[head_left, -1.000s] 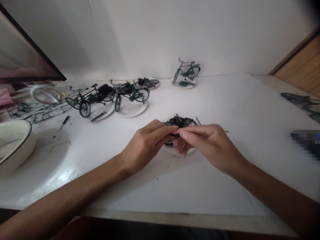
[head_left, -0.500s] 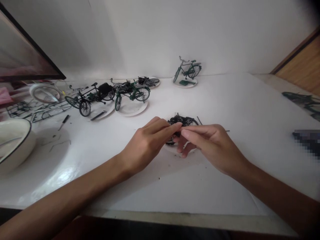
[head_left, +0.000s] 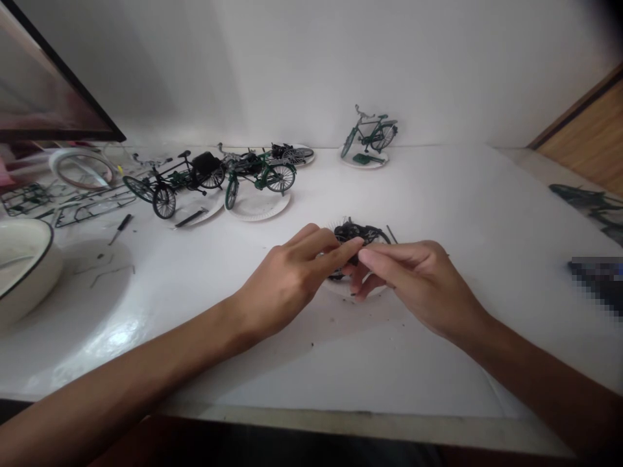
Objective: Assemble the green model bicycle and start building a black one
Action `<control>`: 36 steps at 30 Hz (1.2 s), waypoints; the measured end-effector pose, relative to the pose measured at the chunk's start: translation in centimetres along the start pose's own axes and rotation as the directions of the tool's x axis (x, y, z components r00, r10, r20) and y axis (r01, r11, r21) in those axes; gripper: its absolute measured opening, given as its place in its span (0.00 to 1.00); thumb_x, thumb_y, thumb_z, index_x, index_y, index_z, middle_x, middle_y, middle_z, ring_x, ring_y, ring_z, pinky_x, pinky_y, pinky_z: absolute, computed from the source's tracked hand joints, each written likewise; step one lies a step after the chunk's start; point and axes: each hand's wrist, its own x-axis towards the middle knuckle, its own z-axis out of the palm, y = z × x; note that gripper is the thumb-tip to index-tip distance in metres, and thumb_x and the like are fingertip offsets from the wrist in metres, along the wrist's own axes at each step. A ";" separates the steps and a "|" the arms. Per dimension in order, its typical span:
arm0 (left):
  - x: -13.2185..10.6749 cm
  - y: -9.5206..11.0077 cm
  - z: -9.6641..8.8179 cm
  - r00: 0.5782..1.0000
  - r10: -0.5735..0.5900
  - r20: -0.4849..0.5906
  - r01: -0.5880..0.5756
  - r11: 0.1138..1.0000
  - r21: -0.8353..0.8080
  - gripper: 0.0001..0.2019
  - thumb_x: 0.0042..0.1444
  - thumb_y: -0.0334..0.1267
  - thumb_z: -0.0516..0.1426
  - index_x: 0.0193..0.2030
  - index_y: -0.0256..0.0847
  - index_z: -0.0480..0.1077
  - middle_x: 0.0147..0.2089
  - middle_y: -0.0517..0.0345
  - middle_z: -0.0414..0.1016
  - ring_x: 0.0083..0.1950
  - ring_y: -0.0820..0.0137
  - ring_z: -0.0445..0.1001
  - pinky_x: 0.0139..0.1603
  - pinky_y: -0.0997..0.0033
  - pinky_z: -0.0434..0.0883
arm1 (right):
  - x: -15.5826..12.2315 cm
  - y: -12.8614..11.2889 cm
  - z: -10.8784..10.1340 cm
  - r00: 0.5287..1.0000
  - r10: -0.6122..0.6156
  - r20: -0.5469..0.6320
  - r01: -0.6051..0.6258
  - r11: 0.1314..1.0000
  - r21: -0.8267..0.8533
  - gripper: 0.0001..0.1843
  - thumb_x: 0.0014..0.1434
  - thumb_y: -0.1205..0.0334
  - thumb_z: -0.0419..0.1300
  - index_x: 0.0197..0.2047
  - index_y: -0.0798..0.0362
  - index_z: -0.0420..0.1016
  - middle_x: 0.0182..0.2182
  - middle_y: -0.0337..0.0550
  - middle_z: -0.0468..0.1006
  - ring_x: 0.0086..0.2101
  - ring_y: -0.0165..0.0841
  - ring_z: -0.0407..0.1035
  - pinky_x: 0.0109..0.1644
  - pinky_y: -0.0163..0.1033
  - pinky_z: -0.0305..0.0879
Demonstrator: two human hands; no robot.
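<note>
Over a white paper plate (head_left: 335, 287), my two hands meet fingertip to fingertip. My left hand (head_left: 292, 275) is closed, its thumb hidden and its index finger stretched across a small black model part (head_left: 354, 259). From the other side, my right hand (head_left: 423, 279) pinches the same part between thumb and index finger, with its other fingers curled beneath. Most of that part is covered by fingers, so its exact shape cannot be seen. Black model bicycle pieces (head_left: 360, 231), among them a curved wheel guard, lie on the plate just behind my fingertips.
Assembled model bicycles stand at the back left, a black one (head_left: 164, 202) and a green one (head_left: 280, 178). Another green bicycle (head_left: 372, 133) stands on a plate by the wall. At left are a white bowl (head_left: 51, 272), a black-handled knife (head_left: 125, 222) and part frames (head_left: 92, 204).
The view has shifted slightly; the hands and plate now appear a little farther right. Both hands keep the same pinch on the small black part.
</note>
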 end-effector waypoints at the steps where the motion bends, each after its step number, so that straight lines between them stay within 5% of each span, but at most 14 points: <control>1: 0.0 0.0 0.0 1.000 0.000 -0.004 0.000 1.000 0.008 0.23 0.67 0.23 0.53 0.67 0.40 0.64 0.45 0.53 0.74 0.44 0.71 0.72 0.37 0.73 0.74 | 0.0 0.0 0.0 1.000 0.004 0.001 -0.004 1.000 0.010 0.11 0.65 0.53 0.62 0.36 0.42 0.86 0.32 0.40 0.83 0.33 0.34 0.78 0.36 0.40 0.81; 23: 0.2 0.2 -0.2 0.999 -0.001 0.044 -0.002 0.998 0.067 0.19 0.69 0.26 0.51 0.66 0.37 0.64 0.44 0.51 0.73 0.43 0.70 0.72 0.31 0.75 0.70 | 0.0 0.0 0.1 1.000 -0.007 -0.013 0.006 1.000 -0.022 0.11 0.64 0.52 0.63 0.37 0.43 0.86 0.33 0.40 0.84 0.31 0.34 0.79 0.36 0.41 0.82; 36: 0.3 0.4 -0.4 0.994 0.022 0.111 -0.039 0.987 0.156 0.19 0.69 0.25 0.48 0.65 0.34 0.62 0.44 0.49 0.73 0.43 0.67 0.69 0.38 0.68 0.76 | 0.0 -0.1 0.2 0.999 -0.007 -0.034 0.004 0.998 -0.069 0.10 0.64 0.53 0.63 0.35 0.45 0.86 0.30 0.39 0.84 0.29 0.34 0.79 0.35 0.39 0.82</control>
